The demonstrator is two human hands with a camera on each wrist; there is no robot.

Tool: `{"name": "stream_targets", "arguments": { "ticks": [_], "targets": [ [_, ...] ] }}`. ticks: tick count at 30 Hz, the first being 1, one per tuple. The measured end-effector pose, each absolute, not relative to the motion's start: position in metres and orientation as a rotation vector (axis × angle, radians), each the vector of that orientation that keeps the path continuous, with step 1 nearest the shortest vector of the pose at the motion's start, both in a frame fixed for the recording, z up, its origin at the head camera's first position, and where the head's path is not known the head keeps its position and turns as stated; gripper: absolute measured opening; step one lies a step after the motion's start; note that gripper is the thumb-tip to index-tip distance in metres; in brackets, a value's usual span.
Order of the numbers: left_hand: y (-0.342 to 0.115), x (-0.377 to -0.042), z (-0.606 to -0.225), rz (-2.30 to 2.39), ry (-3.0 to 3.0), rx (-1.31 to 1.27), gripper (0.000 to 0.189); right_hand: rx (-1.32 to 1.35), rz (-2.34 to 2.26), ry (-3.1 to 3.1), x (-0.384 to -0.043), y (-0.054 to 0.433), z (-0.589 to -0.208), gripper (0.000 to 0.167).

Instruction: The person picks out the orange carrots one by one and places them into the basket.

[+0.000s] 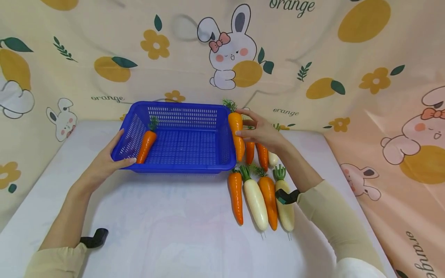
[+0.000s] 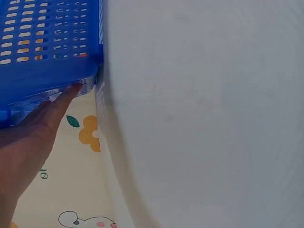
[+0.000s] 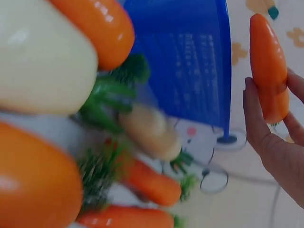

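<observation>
My left hand [image 1: 101, 166] grips the front left corner of a blue plastic basket [image 1: 184, 166], its thumb over the front rim and its fingers along the outer side. Inside, a carrot [image 1: 146, 146] with a green top leans at the left end. My right hand [image 1: 260, 133] pinches another carrot [image 1: 235, 123] between thumb and fingers, upright beside the basket's right rim, leafy top uppermost in the head view. The right wrist view shows this held carrot [image 3: 270, 71] with fingers on both sides of it.
Below the right forearm lie carrots [image 1: 236, 197] and white radishes [image 1: 256, 200] side by side. Behind them, partly hidden by the right hand, are more carrots [image 1: 262, 156] and a white radish [image 1: 273, 159]. A printed cloth [image 1: 194, 77] hangs behind the white table [image 1: 167, 227].
</observation>
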State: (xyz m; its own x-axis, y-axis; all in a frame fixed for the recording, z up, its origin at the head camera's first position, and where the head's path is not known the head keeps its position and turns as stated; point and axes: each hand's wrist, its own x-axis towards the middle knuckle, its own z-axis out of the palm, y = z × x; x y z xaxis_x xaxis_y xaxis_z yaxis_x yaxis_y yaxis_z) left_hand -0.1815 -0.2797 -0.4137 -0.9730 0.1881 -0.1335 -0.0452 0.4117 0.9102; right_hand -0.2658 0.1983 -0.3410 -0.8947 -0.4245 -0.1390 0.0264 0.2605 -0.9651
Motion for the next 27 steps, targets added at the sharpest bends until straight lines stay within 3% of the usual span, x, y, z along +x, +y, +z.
{"name": "stream_targets", "arguments": {
  "ticks": [13, 27],
  "targets": [
    [-0.28, -0.182, -0.405, 1.338, 2.573, 0.137, 0.105, -0.467, -1.637, 2.089, -0.277, 0.125, -0.344, 0.067],
    [-0.28, -0.183, -0.408, 1.386, 2.538, 0.162, 0.11, -0.451, -1.598, 2.057, -0.289, 0.053, -0.365, 0.073]
  ]
}}
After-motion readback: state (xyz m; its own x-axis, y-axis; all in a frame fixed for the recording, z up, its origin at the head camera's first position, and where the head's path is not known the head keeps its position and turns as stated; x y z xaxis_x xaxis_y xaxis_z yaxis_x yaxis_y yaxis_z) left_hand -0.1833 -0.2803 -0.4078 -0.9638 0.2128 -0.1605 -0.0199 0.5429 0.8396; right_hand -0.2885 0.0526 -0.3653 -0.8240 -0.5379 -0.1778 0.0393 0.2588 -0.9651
